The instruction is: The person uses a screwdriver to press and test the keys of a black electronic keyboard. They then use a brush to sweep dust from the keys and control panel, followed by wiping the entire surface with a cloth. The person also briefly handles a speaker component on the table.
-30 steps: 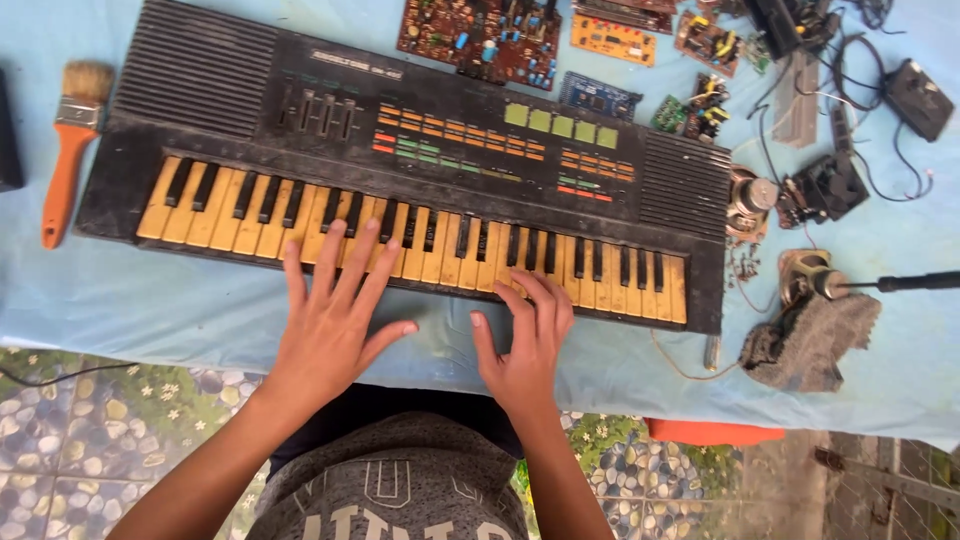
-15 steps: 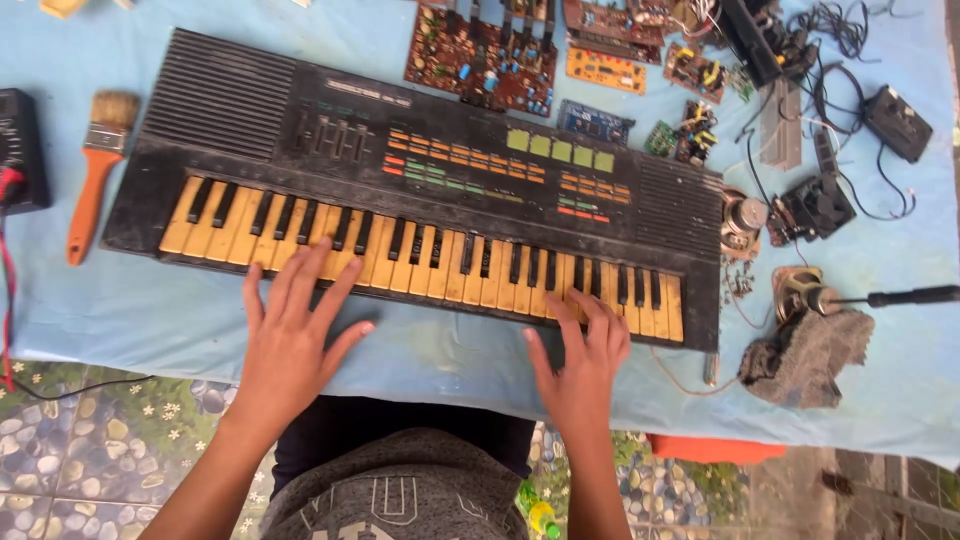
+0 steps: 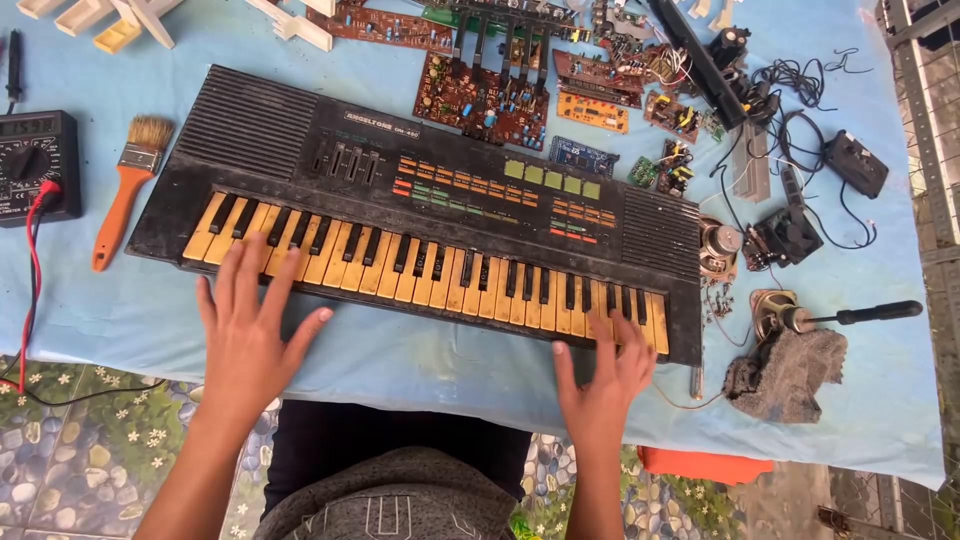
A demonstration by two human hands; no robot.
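Note:
A black electronic keyboard [image 3: 440,190] with yellowed keys lies slanted on a light blue tablecloth [image 3: 420,360]. My left hand [image 3: 248,330] is spread flat, its fingertips resting on the lowest keys at the keyboard's left end. My right hand [image 3: 605,375] is also spread, its fingertips on the highest keys near the right end. Neither hand holds anything.
An orange-handled paintbrush [image 3: 128,195] and a black multimeter [image 3: 35,165] with a red lead lie at the left. Several circuit boards [image 3: 485,95], cables and small speakers [image 3: 720,245] crowd the back and right. A grey rag [image 3: 785,370] and a black-handled tool [image 3: 860,315] sit at the right.
Both hands have slid apart along the keys, the left toward the low end and the right toward the high end. The view has shifted, showing more of the table's far side.

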